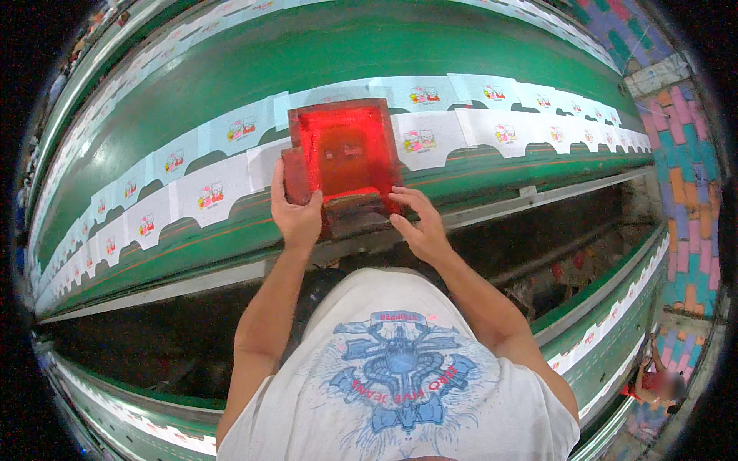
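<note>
A screen printing frame (392, 146), stained red with wet-looking ink inside its walls, lies over the near row of white fabric pieces (430, 146). My left hand (296, 219) is closed around a reddish block (295, 177) at the frame's left side; whether this is part of the frame or a separate piece, I cannot tell. At the lower right corner, my right hand (419, 223) pinches the frame's edge with fingers and thumb. Pale blue fabric pieces (430, 91) form a second row behind. Small colourful cartoon prints show on the pieces to both sides; the frame covers what is beneath it.
The long green table (307, 58) curves across the view, with a pale rail (500, 206) along its near edge. Another green table (592, 326) with white pieces stands behind me. At right, a person (657, 384) is on the multicoloured brick floor (680, 192).
</note>
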Demonstrator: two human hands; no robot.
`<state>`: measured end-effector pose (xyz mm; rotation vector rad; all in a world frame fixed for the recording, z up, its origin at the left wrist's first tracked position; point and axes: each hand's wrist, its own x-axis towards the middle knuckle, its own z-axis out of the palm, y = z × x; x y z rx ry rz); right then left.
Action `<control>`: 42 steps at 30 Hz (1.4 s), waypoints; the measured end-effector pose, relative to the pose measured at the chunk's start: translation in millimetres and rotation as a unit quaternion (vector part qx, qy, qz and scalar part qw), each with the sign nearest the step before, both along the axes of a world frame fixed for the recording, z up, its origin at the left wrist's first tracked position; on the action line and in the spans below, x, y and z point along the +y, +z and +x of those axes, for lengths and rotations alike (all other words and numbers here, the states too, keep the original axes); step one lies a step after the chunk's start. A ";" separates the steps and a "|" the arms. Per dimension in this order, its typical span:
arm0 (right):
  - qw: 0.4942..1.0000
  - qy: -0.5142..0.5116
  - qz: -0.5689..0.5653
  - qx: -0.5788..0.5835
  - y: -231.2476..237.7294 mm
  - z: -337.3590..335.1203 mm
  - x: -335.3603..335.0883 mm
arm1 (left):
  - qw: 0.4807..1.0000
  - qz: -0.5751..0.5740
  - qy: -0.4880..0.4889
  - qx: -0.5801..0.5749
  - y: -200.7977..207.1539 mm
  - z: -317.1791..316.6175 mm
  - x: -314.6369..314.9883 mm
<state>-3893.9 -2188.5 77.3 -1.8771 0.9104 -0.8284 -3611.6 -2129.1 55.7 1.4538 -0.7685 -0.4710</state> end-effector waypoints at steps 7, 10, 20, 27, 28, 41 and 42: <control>1.000 -0.016 -0.026 0.003 -2.2 -104.6 -53.8 | 0.997 0.035 0.020 -0.072 -9.2 -103.1 -63.6; 0.999 -0.010 -0.035 0.013 -4.0 -139.0 -71.1 | 0.999 0.026 0.015 -0.032 -14.1 -134.7 -79.4; 0.995 0.065 -0.079 0.019 -0.8 -172.6 -104.6 | 0.996 0.077 0.025 0.020 -5.6 -157.1 -89.6; 0.942 0.198 -0.258 0.086 28.9 -146.4 -117.0 | 0.997 0.070 0.029 0.018 -11.1 -159.7 -93.3; 0.933 0.218 -0.262 0.112 32.2 -140.8 -116.9 | 0.997 0.070 0.027 0.023 -11.2 -159.5 -93.3; 0.865 0.362 -0.207 0.278 70.7 -89.1 -191.2 | 0.997 0.065 0.019 0.027 -14.8 -158.3 -91.7; 0.855 0.370 -0.172 0.319 74.3 -81.3 -202.2 | 0.998 0.050 0.019 0.044 -12.7 -157.8 -91.6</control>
